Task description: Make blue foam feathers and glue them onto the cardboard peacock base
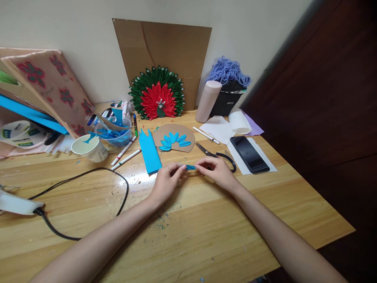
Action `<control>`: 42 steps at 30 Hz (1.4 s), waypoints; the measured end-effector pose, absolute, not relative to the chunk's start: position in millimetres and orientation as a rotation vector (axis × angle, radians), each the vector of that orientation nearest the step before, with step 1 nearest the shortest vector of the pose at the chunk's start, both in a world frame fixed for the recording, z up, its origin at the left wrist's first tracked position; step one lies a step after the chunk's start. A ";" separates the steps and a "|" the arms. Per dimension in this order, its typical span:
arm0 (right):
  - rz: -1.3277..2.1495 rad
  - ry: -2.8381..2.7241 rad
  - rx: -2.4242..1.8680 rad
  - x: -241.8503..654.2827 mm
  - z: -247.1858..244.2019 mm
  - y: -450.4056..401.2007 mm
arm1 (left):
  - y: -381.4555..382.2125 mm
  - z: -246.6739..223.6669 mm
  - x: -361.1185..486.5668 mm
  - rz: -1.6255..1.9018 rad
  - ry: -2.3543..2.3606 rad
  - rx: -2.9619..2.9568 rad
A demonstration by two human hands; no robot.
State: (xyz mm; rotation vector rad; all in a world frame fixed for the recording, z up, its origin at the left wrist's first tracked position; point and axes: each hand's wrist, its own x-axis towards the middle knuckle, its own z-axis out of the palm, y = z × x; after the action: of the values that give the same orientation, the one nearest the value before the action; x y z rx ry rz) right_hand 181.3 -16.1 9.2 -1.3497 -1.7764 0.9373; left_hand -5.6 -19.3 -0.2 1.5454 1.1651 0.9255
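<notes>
A small, narrow piece of creased blue crepe paper (190, 167) is stretched between my two hands, just above the wooden table. My left hand (168, 180) pinches its left end, and my right hand (217, 171) pinches the right end. Behind my hands lies a rounded cardboard piece (189, 137) with a fan of blue paper petals (174, 140) on it. Left of that is a folded blue paper strip (150, 152) with a notched top. Black-handled scissors (207, 151) lie beyond my right hand, which partly hides them.
A red and green paper peacock (159, 94) leans on a cardboard sheet (173, 47). At left stand a paper cup (91, 148), a plastic tub (119, 135) of blue scraps and a black cable (127, 188). A phone (249, 154) and a pale bottle (208, 101) are at right.
</notes>
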 end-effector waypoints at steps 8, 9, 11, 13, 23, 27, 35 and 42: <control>0.090 -2.103 -1.016 189.4 14.8 -22.3 | -20.6 0.4 -6.3 0.920 1.109 1.371; 0.025 -2.153 -0.982 190.5 15.2 -23.2 | -20.6 1.3 -6.6 0.905 1.080 1.359; -0.099 -2.225 -0.908 191.9 16.1 -24.8 | -20.3 3.7 -7.0 0.880 1.025 1.348; -0.200 -2.278 -0.841 192.3 17.1 -26.2 | -19.7 5.7 -7.2 0.869 0.987 1.341; 0.047 -2.065 -0.922 191.4 22.1 -25.8 | -18.1 2.5 -7.3 0.946 1.062 1.287; 0.568 -1.727 -1.212 188.3 21.9 -21.4 | -20.2 2.1 -7.3 0.963 1.080 1.329; 1.223 -1.578 -1.274 178.1 11.4 -17.3 | -21.9 0.2 -5.9 0.975 1.130 1.440; 1.231 -1.547 -1.315 178.7 7.4 -16.4 | -21.2 -0.6 -5.4 0.958 1.176 1.493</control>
State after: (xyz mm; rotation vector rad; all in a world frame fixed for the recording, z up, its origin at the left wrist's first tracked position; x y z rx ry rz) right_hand 178.7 -16.4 7.4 -1.3155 -1.5470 1.2314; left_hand -5.4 -21.2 -0.6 1.4926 1.1761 0.9575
